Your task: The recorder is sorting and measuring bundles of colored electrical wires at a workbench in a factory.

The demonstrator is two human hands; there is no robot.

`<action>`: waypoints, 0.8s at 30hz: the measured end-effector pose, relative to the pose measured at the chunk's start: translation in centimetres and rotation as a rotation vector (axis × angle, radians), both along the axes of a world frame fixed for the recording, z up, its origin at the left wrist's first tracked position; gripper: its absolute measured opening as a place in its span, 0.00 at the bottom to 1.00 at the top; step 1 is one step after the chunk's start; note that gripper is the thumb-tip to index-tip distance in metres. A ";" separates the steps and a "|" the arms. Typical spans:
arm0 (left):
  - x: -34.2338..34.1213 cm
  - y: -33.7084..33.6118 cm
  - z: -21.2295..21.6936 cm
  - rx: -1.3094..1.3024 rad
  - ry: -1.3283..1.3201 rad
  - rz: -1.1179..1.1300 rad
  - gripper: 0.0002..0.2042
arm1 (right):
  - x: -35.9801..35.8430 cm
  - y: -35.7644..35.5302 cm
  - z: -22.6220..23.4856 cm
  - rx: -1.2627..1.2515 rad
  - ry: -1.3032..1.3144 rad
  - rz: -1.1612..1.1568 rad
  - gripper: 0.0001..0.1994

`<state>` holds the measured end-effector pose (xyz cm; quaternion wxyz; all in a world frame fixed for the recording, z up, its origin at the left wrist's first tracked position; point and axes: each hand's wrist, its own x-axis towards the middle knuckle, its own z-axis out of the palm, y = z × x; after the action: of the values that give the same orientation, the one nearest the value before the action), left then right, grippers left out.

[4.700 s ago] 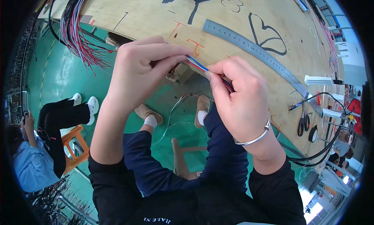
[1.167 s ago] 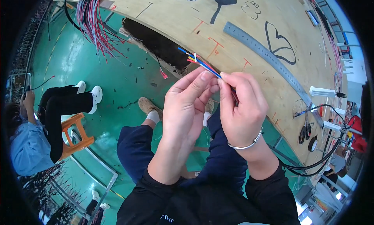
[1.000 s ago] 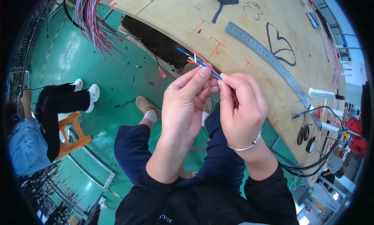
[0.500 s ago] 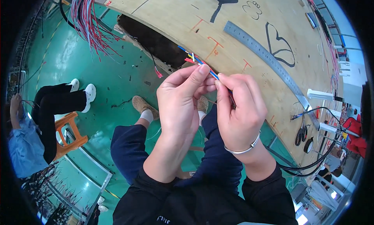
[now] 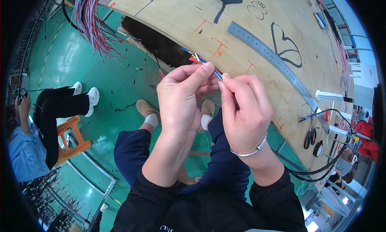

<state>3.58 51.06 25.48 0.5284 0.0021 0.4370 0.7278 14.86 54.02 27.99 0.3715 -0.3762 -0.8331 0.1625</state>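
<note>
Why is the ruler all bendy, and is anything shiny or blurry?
In the head view, the fisheye lens bows the ruler; in the head view, pale glare patches mark the green floor; in the head view, the coloured wires look fairly clear, but the far-right background looks softer.

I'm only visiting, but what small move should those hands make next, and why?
Perhaps the left hand should ease toward the loose tips and even them up while the right hand pinches: the coloured wires end unevenly beyond the left hand's grip, with a blue one reaching farthest.
</note>
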 end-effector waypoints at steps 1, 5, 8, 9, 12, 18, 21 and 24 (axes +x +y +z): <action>0.0 0.0 0.1 -0.011 0.015 -0.008 0.05 | 0.0 0.0 0.1 -0.015 0.003 -0.005 0.05; -0.1 0.0 0.8 -0.019 0.037 -0.005 0.05 | 0.3 -0.2 0.8 -0.012 -0.002 -0.011 0.05; -0.2 0.2 0.7 -0.039 0.064 -0.006 0.05 | 0.5 -0.2 0.8 -0.060 -0.006 -0.020 0.05; -0.2 0.4 0.5 -0.052 0.060 0.003 0.05 | 0.6 -0.1 0.7 -0.082 -0.009 -0.018 0.05; 0.2 0.1 0.8 -0.067 0.083 0.027 0.06 | 1.7 -0.5 1.0 -0.092 -0.019 -0.017 0.05; 0.7 -0.1 0.9 -0.071 0.135 0.063 0.05 | 2.1 -0.9 0.8 -0.079 -0.024 -0.021 0.05; 0.7 0.1 1.1 -0.079 0.142 0.066 0.06 | 2.1 -0.8 0.9 -0.077 -0.024 -0.023 0.05; 0.8 0.5 1.3 -0.083 0.133 0.049 0.06 | 2.6 -0.4 1.1 -0.125 -0.013 -0.021 0.05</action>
<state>4.35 51.57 26.80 0.4799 0.0180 0.5008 0.7201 17.50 53.65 29.10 0.3437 -0.4085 -0.8196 0.2080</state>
